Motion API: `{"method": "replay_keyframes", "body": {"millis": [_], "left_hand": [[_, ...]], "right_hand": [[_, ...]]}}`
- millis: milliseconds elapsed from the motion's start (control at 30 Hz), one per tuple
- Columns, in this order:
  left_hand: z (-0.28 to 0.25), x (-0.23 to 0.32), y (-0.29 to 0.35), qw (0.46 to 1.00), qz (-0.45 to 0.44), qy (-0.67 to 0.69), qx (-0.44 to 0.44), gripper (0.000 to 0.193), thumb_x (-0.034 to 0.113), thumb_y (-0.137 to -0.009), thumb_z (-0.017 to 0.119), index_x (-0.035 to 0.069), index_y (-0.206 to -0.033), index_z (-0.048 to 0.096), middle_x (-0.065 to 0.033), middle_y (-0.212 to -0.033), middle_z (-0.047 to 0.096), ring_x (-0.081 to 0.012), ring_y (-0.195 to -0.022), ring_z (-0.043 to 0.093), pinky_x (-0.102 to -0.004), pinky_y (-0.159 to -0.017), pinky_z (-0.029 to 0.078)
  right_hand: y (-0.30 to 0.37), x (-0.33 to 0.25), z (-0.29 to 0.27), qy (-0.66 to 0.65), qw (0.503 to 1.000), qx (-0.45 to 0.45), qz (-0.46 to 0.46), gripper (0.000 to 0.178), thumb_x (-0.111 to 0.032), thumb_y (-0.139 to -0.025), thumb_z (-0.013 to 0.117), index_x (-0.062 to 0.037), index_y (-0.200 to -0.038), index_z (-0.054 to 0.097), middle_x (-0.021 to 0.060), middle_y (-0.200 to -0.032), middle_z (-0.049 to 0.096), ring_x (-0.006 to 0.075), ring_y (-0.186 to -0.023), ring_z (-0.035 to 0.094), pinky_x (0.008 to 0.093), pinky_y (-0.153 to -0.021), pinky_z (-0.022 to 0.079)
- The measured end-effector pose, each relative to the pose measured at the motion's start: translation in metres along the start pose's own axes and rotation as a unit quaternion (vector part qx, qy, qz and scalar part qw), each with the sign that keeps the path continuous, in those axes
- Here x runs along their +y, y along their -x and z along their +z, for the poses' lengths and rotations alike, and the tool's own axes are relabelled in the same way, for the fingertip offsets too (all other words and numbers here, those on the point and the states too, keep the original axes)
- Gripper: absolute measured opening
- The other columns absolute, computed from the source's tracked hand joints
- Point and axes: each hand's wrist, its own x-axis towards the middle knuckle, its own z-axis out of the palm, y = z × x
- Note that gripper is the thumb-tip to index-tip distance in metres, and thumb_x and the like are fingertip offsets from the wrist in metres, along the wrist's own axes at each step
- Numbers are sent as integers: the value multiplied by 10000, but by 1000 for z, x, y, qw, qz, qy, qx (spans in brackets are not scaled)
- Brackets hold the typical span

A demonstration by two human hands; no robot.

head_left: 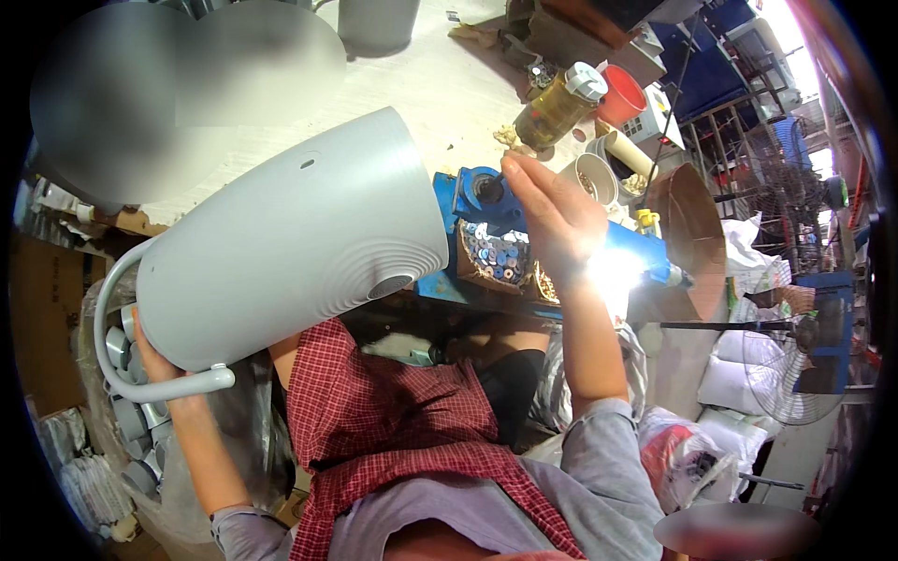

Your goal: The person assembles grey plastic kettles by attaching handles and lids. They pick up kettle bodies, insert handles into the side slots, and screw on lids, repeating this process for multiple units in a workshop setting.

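A large grey plastic housing (290, 243), tapered, with a curved tube handle (117, 374) at its lower left end, lies tilted across the view. My left hand (154, 355) is wrapped round that end under the handle; the housing hides part of its fingers. The open end reaches a blue bench machine (496, 196). Over the machine is my right hand (557, 210), its fingertips pinched together; anything between them is too small to make out. Below the machine's round head sits a box of small washers (491, 254), with small brass-coloured parts (545, 283) beside it.
Behind my right hand stand an amber bottle with a white lid (566, 103), a red cup (622, 93) and a white cup (594, 178). A bright lamp (617, 266) glares by my right wrist. Grey parts fill a plastic bag (140, 430) at left. Fans (795, 360) stand right.
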Motion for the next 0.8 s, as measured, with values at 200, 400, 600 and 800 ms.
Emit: {"method": "replay_keyframes", "body": {"millis": [200, 400, 600, 800], "left_hand": [[30, 0, -18, 996, 53, -48, -49, 466, 455, -927, 536, 94, -1221, 561, -43, -1150, 604, -182, -1029, 577, -336, -883, 479], [114, -36, -3, 976, 98, -125, -148, 409, 364, -965, 507, 11, -1153, 595, -90, -1028, 640, -168, -907, 635, -301, -823, 525], [173, -122, 28, 962, 90, -81, -245, 317, 290, -949, 578, -8, -882, 666, -54, -785, 640, -101, -698, 547, -248, -680, 446], [196, -159, 38, 944, 54, -37, -324, 309, 242, -951, 587, -48, -872, 660, -60, -794, 647, -87, -708, 540, -241, -679, 443]], "right_hand": [[7, -1, -14, -73, 995, -24, 55, 335, -7, -780, 620, -31, -1111, 664, 159, -1100, 650, 253, -937, 656, 322, -808, 530], [61, -43, -59, -374, 808, 51, 452, 419, -79, -914, 584, 82, -1288, 486, 141, -1194, 590, 218, -1079, 580, 322, -948, 440], [133, -10, -82, -379, 700, 305, 523, 388, -78, -949, 540, 52, -1305, 459, 109, -1215, 564, 172, -1083, 549, 307, -946, 427], [152, 6, -94, -333, 728, 327, 502, 411, -97, -962, 527, 69, -1326, 435, 112, -1237, 557, 167, -1099, 545, 313, -954, 422]]}}
